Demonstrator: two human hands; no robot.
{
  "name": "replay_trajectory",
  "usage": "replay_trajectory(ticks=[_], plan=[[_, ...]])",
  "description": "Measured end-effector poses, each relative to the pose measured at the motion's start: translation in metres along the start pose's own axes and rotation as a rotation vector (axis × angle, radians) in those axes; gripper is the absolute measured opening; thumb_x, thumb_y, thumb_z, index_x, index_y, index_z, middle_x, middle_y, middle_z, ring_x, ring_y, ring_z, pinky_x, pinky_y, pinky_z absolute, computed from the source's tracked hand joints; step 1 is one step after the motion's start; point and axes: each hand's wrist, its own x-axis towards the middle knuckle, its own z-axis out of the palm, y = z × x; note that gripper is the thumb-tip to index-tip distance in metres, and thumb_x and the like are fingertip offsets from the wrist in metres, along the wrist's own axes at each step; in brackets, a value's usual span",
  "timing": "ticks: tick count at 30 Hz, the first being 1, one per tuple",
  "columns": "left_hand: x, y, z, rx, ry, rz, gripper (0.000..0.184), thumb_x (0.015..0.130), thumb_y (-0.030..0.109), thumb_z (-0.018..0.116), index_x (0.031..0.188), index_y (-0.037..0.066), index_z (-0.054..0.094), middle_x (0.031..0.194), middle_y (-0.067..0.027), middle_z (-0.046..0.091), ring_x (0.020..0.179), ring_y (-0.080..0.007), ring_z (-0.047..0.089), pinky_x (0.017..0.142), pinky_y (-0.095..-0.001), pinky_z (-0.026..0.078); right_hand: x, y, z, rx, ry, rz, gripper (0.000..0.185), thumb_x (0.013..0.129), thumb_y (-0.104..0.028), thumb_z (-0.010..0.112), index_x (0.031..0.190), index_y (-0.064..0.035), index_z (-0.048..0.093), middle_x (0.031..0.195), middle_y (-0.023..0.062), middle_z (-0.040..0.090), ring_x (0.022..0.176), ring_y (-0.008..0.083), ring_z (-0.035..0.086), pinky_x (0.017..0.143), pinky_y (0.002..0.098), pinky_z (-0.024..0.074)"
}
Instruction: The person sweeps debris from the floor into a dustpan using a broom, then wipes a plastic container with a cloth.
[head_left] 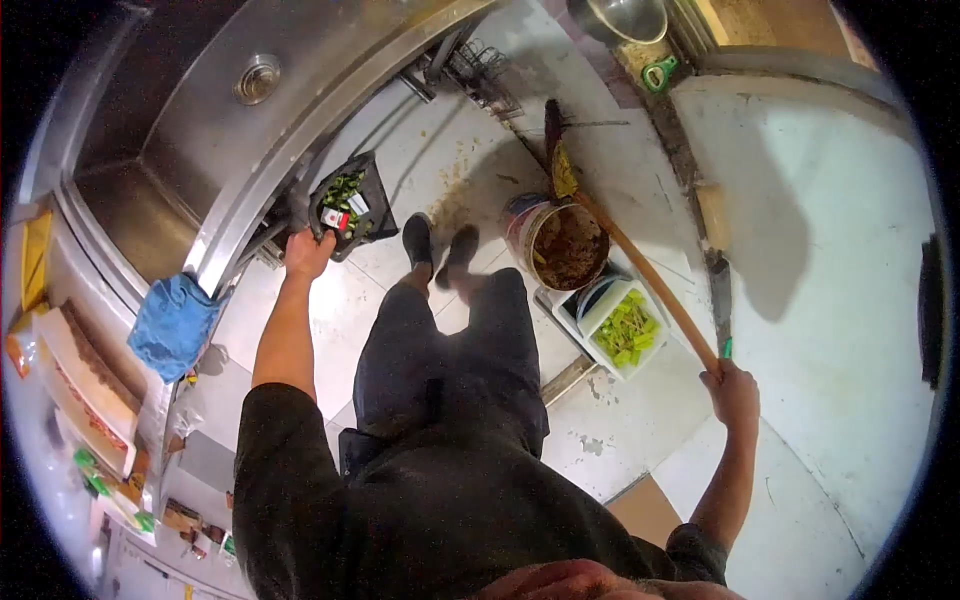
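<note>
The left hand (309, 255) grips the black dustpan (379, 207) by its handle, near the sink (205, 130). It looks light, but loose green scraps (345, 187) could slide. The right hand (735, 394) is closed round the broom (648, 270), best held by that stiff stick.

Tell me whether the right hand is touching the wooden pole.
Touching. The head view shows the right hand closed around the wooden pole, fingers wrapped over it with no gap.
</note>
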Motion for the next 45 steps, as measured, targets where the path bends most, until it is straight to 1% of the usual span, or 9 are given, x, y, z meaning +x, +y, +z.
replay_trajectory(ticks=[11, 20, 23, 29, 35, 36, 40, 43, 45], plan=[[0.002, 0.004, -0.006, 0.011, -0.09, -0.038, 0.055, 0.078, 0.049, 0.058, 0.089, -0.004, 0.066, 0.09, -0.0277, 0.064, 0.088, -0.0427, 0.062, 0.079, -0.0478, 0.049, -0.033, -0.007, -0.013, 0.088, 0.045, 0.024, 0.028, 0.078, -0.028, 0.067, 0.094, -0.005, 0.066, 0.079, 0.0198, 0.064, 0.074, 0.0377, 0.062, 0.066, 0.0454, 0.0482], [0.001, 0.014, -0.014, -0.026, -0.065, 0.002, 0.048, 0.079, 0.044, 0.057, 0.085, -0.003, 0.066, 0.084, -0.027, 0.064, 0.084, -0.0418, 0.063, 0.076, -0.0477, 0.05, -0.037, -0.018, -0.026, 0.093, 0.013, 0.052, 0.03, 0.077, -0.027, 0.069, 0.096, -0.0037, 0.067, 0.079, 0.0199, 0.065, 0.073, 0.0364, 0.063, 0.065, 0.0436, 0.0481], [0.0, 0.025, -0.022, -0.038, -0.071, 0.011, 0.049, 0.079, 0.045, 0.057, 0.083, -0.003, 0.066, 0.083, -0.0276, 0.064, 0.084, -0.0415, 0.063, 0.075, -0.0482, 0.05, -0.038, -0.018, -0.024, 0.11, 0.023, 0.037, 0.031, 0.078, -0.033, 0.067, 0.089, -0.0036, 0.067, 0.079, 0.0212, 0.065, 0.076, 0.0389, 0.063, 0.067, 0.0471, 0.0488], [0.005, 0.009, -0.01, 0.002, -0.077, 0.01, 0.052, 0.08, 0.048, 0.058, 0.086, -0.002, 0.067, 0.084, -0.0267, 0.064, 0.084, -0.0423, 0.063, 0.073, -0.0479, 0.05, -0.038, -0.015, -0.011, 0.078, 0.05, -0.022, 0.03, 0.079, -0.032, 0.067, 0.089, -0.003, 0.066, 0.079, 0.0208, 0.064, 0.075, 0.0388, 0.062, 0.067, 0.0459, 0.0489], [0.009, 0.014, -0.008, 0.013, -0.136, -0.063, 0.05, 0.08, 0.047, 0.059, 0.093, -0.001, 0.066, 0.089, -0.0266, 0.064, 0.087, -0.0416, 0.063, 0.075, -0.0481, 0.049, -0.03, -0.012, 0.0, 0.076, -0.051, 0.016, 0.033, 0.083, -0.037, 0.062, 0.093, -0.0052, 0.064, 0.078, 0.021, 0.064, 0.075, 0.0403, 0.061, 0.067, 0.0476, 0.0481], [0.008, 0.01, -0.002, -0.091, -0.038, 0.048, 0.046, 0.081, 0.039, 0.058, 0.085, -0.007, 0.064, 0.084, -0.0296, 0.062, 0.081, -0.0451, 0.062, 0.073, -0.0483, 0.049, -0.026, -0.013, 0.0, 0.063, -0.059, 0.025, 0.034, 0.083, -0.037, 0.061, 0.094, -0.0054, 0.063, 0.078, 0.0211, 0.064, 0.075, 0.0406, 0.061, 0.066, 0.0479, 0.048], [0.005, 0.0, 0.004, -0.025, -0.085, -0.025, 0.047, 0.078, 0.043, 0.06, 0.092, -0.001, 0.066, 0.09, -0.0262, 0.064, 0.088, -0.0425, 0.062, 0.079, -0.0487, 0.049, -0.018, -0.015, 0.007, 0.135, -0.137, 0.007, 0.031, 0.085, -0.034, 0.06, 0.095, -0.0057, 0.063, 0.081, 0.0208, 0.064, 0.077, 0.0427, 0.06, 0.066, 0.0488, 0.0473], [0.004, 0.0, 0.0, -0.016, -0.071, -0.036, 0.046, 0.078, 0.042, 0.06, 0.09, -0.002, 0.066, 0.089, -0.0263, 0.064, 0.088, -0.0428, 0.061, 0.079, -0.0485, 0.049, 0.0, -0.004, 0.028, 0.2, -0.178, -0.153, 0.027, 0.087, -0.03, 0.059, 0.094, -0.0046, 0.064, 0.069, 0.0156, 0.064, 0.062, 0.0346, 0.061, 0.055, 0.0427, 0.0461], [0.008, 0.002, 0.0, 0.013, -0.092, -0.078, 0.045, 0.078, 0.04, 0.06, 0.089, -0.003, 0.065, 0.088, -0.0262, 0.064, 0.087, -0.043, 0.061, 0.078, -0.0479, 0.049, 0.019, -0.014, 0.043, 0.501, -0.337, -0.011, 0.024, 0.088, -0.028, 0.06, 0.09, -0.0038, 0.064, 0.062, 0.0089, 0.058, 0.052, 0.0237, 0.055, 0.048, 0.0366, 0.0417]])
